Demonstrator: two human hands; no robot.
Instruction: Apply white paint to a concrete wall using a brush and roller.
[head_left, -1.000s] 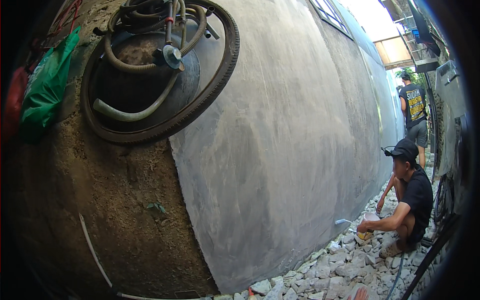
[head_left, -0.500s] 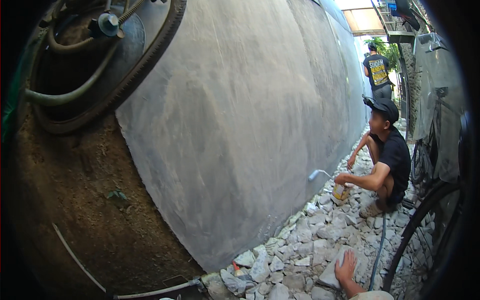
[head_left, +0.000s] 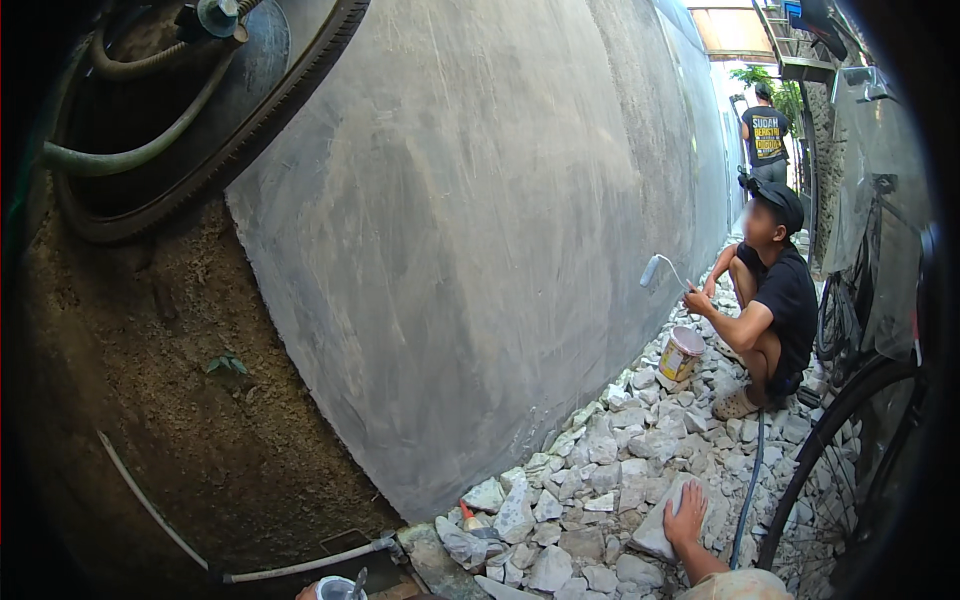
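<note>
My right hand [head_left: 686, 516] lies flat with fingers spread on a large pale stone [head_left: 658, 528] among the rubble at the lower right. Only a sliver of my left hand [head_left: 307, 593] shows at the bottom edge, gripping the side of a pale container [head_left: 334, 588]. A grey handle or stick [head_left: 359, 583] stands up out of the container; its lower end is hidden. In front rises a grey plastered wall [head_left: 470, 260] with lighter brushed patches. A small tool with a red handle [head_left: 466, 510] lies on stones at the wall's foot, partly covered.
A crouching co-worker [head_left: 775, 305] holds a paint roller [head_left: 650, 270] near the wall, behind a paint bucket [head_left: 682, 353]. Another person [head_left: 766, 135] stands farther back. A hose [head_left: 750, 490] and bicycle wheel [head_left: 800, 480] lie right; a pipe [head_left: 310, 567] runs lower left.
The container and part of my left hand have come into view at the bottom. My right hand stays on the stone. The co-worker's roller has risen away from the bucket.
</note>
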